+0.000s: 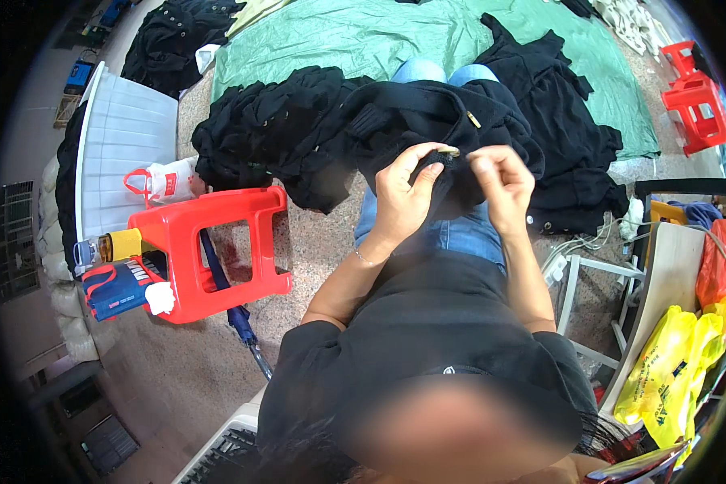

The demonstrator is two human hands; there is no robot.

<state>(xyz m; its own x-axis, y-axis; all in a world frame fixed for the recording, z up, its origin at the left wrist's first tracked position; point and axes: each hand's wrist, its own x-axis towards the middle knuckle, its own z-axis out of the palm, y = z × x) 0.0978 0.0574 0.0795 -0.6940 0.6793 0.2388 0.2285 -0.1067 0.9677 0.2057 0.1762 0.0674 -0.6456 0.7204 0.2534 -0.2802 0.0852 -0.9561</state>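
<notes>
A black knit garment [415, 105] lies bunched across my lap. My left hand [406, 194] pinches a folded edge of it between thumb and fingers. At those fingertips sits a small pale gold button [450, 151]. Just to the right, my right hand [506, 187] is raised with its fingers curled and the thumb against them. Whatever those fingers hold, if anything, is too small to make out. A second small gold piece [473, 119] shows on the garment beyond my hands.
Black garments lie heaped at left [290, 121] and spread at right [557, 105], partly on a green sheet [339, 48]. A red stool [218, 206] with a bottle and bag stands left, by a white bin [129, 117]. Right is a table [657, 282] with a yellow bag [673, 371].
</notes>
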